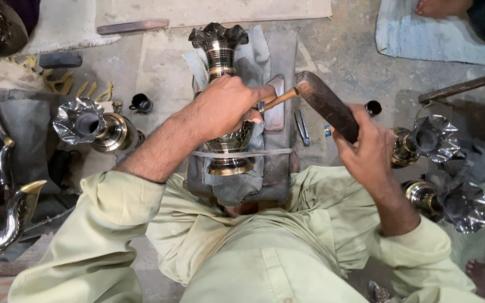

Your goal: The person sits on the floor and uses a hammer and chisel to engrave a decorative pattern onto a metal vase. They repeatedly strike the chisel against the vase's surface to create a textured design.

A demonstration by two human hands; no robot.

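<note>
A vase (224,101) lies on a padded block (279,168) at centre, its mouth at the far end. The left hand (223,106) rests on it. The right hand (366,151) holds a mallet (326,104) just right. More vases lie on the floor: one (94,126) left, two (425,140) (450,202) right.

I have one view only, from the head camera, looking steeply down and close over my own lap at the padded block (279,168) and the floor (355,62) just beyond it.
</note>
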